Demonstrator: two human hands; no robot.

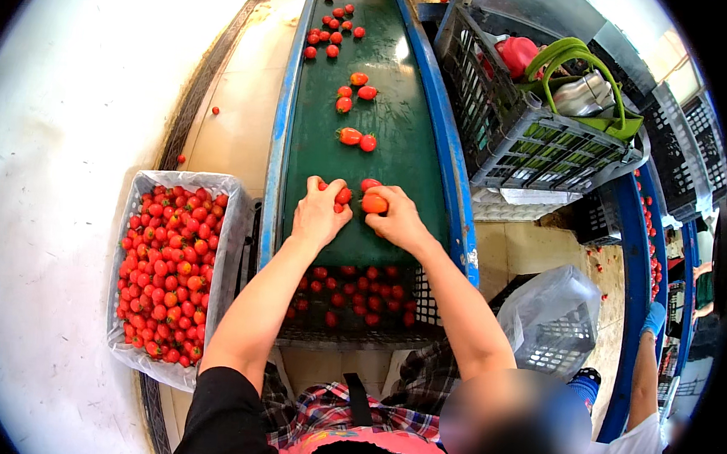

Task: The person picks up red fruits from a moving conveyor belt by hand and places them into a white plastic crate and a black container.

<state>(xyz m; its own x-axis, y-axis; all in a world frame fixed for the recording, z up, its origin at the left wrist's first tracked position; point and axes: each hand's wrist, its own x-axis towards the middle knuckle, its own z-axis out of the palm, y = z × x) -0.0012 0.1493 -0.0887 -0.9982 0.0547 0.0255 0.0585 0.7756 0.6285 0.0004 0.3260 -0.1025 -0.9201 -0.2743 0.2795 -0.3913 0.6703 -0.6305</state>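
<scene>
An orange-red tomato [374, 203] is sitting over the green conveyor belt [316, 112], toward its near end, and the right hand [400, 223] is pinching it, the grip pressing thumb and fingers against its sides. Another red tomato [370, 183] is showing just beyond those fingers. The left hand [319, 214] is cupping a few small tomatoes [343, 196], its grip bending around them; the hand is partly hiding them. Ahead of both hands, a pair of tomatoes [350, 136] is lying on the belt, with more resting in loose groups farther up. Below the belt's near end, a black crate [348, 340] is holding loose tomatoes. To the left, a plastic-lined crate [233, 236] is brimming with red ones. To the right, a dark crate [502, 144] is carrying a green bag [628, 125] and a metal bottle [584, 95]. Farther right, another person's blue-gloved hand [654, 318] is resting by a second conveyor [630, 268].
</scene>
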